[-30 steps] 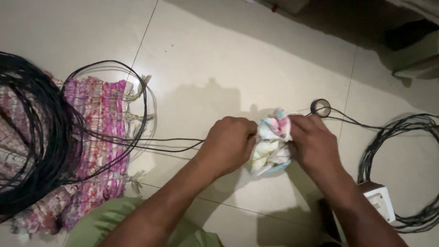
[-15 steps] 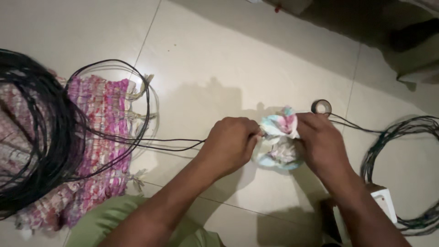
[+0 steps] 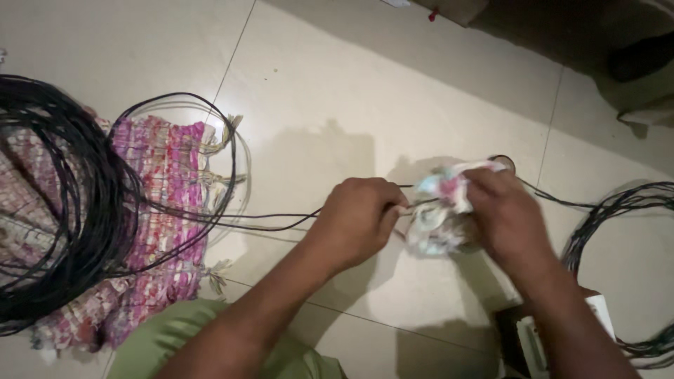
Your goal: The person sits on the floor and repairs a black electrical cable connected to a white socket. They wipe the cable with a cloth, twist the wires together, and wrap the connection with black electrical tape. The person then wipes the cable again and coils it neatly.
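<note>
Pinching black cable in left hand grip; right hand grip clutching crumpled cloth.

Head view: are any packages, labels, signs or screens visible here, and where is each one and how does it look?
Small box: on the floor at the bottom right, under the right forearm; boxy, white on top with dark sides, partly hidden.
Cardboard-coloured box: at the top edge, only a brown corner showing.
No signs or screens in view.
</note>
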